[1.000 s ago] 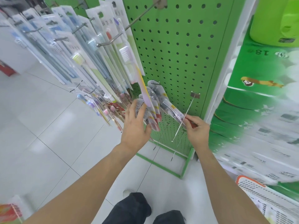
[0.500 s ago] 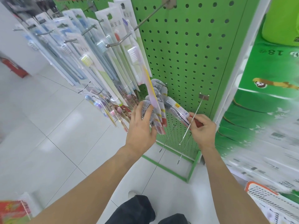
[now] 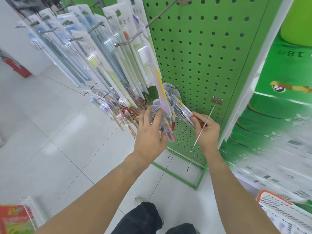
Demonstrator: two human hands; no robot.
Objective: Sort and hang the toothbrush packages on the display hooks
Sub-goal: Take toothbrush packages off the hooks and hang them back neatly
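Note:
A green pegboard (image 3: 199,53) carries several metal hooks. A bunch of small clear toothbrush packages with red bottoms (image 3: 170,127) hangs from a low hook (image 3: 171,86). My left hand (image 3: 150,134) grips the lower part of that bunch, fingers curled round the front packages. My right hand (image 3: 206,130) pinches the red end of one package (image 3: 185,112) pulled out to the right, beside a bare long hook (image 3: 203,125). A long yellow and pink toothbrush package (image 3: 160,92) hangs down over the bunch.
Rows of tall toothbrush packages (image 3: 94,61) hang on hooks to the left. Two more bare hooks (image 3: 176,144) jut out low on the board. Green tissue packs (image 3: 276,115) fill the shelf at right. A white basket (image 3: 283,211) sits bottom right, above white floor tiles (image 3: 50,132).
The view has shifted slightly, so board and hands sit a little further right. Both hands keep their hold on the low bunch; the right one has drawn its package slightly outward.

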